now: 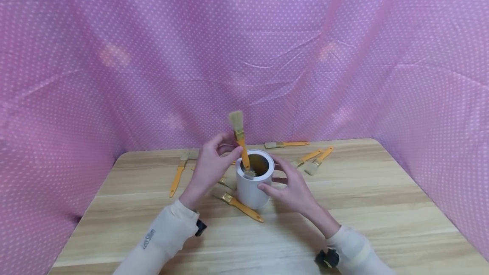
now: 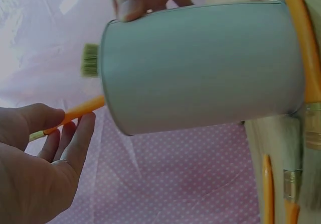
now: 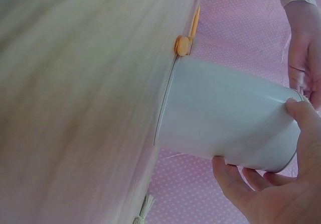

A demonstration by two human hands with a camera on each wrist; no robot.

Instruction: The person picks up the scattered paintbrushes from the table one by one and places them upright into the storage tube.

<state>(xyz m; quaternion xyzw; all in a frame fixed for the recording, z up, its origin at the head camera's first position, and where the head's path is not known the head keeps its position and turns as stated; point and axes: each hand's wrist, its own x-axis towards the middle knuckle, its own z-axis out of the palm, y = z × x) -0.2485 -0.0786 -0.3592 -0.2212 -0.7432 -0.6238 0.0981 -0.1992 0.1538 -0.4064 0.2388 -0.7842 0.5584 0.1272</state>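
The work looks to be at an early stage: one flat paintbrush (image 2: 90, 61) already sits inside the white cylindrical can (image 1: 254, 192), its bristles showing over the rim, and a second orange-handled paintbrush (image 1: 239, 134) is partway in. At least six more lie loose on the table (image 1: 366, 190) and seem left to deal with; whether anything else lies deeper in the can is not visible.

The left hand (image 1: 212, 161), at ten o'clock of the can, pinches the second brush by its handle, bristles up and leaning towards eleven o'clock, the handle's end in the can's mouth. The right hand (image 1: 293, 186), at three o'clock, grips the can's side, which stands on the tabletop.

Around the can, a front brush (image 1: 244, 209) lies at seven o'clock, a left brush (image 1: 177, 178) well apart at nine, a back brush (image 1: 288, 144) between one and two, and a pair of brushes (image 1: 320, 160) at two; another is partly hidden behind the left hand.

The can is smooth outside, with a brownish interior. The brushes have pale, squared-off bristles, brassy ferrules and slim, tapering handles. The wood-grain tabletop meets a creased pink curtain (image 1: 244, 54) with white dots.
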